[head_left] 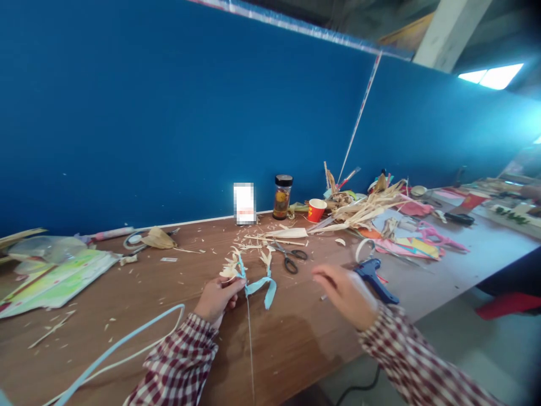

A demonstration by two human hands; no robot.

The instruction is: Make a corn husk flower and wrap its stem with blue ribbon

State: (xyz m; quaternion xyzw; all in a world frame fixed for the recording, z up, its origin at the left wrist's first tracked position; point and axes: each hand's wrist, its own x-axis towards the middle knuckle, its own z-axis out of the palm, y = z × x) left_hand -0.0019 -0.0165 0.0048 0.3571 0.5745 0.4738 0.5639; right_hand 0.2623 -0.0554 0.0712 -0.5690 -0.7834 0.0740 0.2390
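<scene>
My left hand (216, 296) is closed in a pinch on a small corn husk flower (230, 266), pale petals at its top. Light blue strip (256, 286) wraps its stem, and a loose length trails to the right. Close beside it is a second pale husk bloom (266, 257) on a blue-wrapped stem. A thin pale wire or thread runs down from the left hand toward the table edge. My right hand (349, 296) hovers over the table near a blue glue gun (376, 279); motion blurs its fingers. Dark-handled scissors (291, 260) lie behind the flowers.
Husk scraps litter the brown table (169, 282). At the back stand a lidded jar (282, 197) and a red paper cup (316, 211). Dried husks (367, 208) and pink scissors (442, 237) lie right; green-and-white sheets (63, 282) lie left. A blue partition (147, 113) rises behind.
</scene>
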